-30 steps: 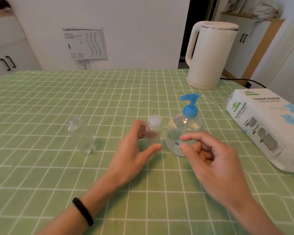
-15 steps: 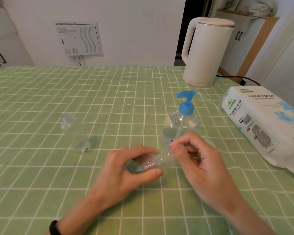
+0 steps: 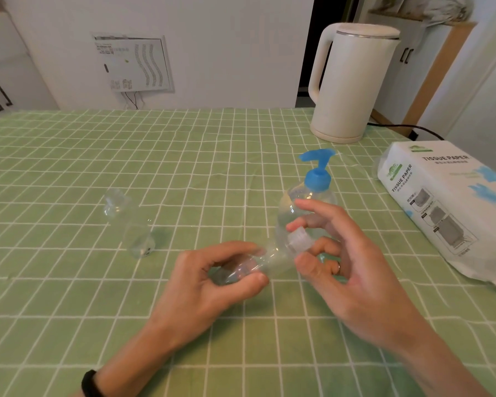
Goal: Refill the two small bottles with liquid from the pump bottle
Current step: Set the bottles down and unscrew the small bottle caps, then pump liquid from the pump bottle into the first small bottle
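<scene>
One small bottle (image 3: 258, 262) is held tilted, almost on its side, just above the counter (image 3: 69, 310); the left hand (image 3: 212, 285) curls its fingers (image 3: 226, 250) round the body to steady it, while the right hand (image 3: 355, 276) pinches the cap (image 3: 297, 239), probably to unscrew it; it looks nearly empty; the pump bottle (image 3: 317, 179) stands just behind, partly full of clear liquid; the second small bottle (image 3: 139, 239) waits well to the left, contents unclear; kettle (image 3: 352, 81) and tissue pack (image 3: 441, 202) sit farther off.

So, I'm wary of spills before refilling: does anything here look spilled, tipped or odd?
No spill shows on the tablecloth. The pump bottle stands upright. Only the small bottle is tipped sideways, gripped by the left hand while the right hand pinches its cap. That looks like deliberate handling.
</scene>
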Demonstrator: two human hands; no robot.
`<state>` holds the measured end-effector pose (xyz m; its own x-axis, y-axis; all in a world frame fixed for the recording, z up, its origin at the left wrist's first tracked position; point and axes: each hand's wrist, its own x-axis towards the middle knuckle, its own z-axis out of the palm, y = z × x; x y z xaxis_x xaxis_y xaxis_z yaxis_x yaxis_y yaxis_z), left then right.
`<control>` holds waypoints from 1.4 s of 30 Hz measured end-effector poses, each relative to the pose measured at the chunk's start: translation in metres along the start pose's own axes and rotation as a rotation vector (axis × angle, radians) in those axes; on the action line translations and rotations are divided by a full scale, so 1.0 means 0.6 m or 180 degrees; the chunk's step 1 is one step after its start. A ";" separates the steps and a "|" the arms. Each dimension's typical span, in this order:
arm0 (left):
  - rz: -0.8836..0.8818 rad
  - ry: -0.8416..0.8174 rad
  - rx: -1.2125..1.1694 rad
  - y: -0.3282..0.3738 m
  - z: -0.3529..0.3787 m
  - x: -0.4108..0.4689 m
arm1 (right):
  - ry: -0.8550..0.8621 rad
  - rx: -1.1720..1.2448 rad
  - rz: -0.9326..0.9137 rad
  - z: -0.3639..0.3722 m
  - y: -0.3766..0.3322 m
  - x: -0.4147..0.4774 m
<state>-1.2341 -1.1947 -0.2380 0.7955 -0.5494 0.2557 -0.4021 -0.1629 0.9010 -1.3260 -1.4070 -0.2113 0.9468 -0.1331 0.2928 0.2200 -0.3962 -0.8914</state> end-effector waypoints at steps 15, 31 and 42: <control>0.0027 0.0310 -0.0629 0.002 0.003 0.006 | 0.1956 -0.1189 0.0389 -0.112 0.029 0.016; -0.0144 0.0378 -0.0936 0.004 0.002 0.009 | 0.0475 -0.2626 0.1819 -0.131 0.059 0.016; -0.0006 0.0429 -0.0970 0.007 -0.002 0.011 | 0.1705 -0.1194 0.0940 -0.115 0.008 0.048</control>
<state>-1.2301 -1.1981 -0.2322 0.8571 -0.4325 0.2798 -0.2628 0.1000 0.9597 -1.3135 -1.4753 -0.1833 0.6880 -0.6724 0.2730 -0.2143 -0.5477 -0.8088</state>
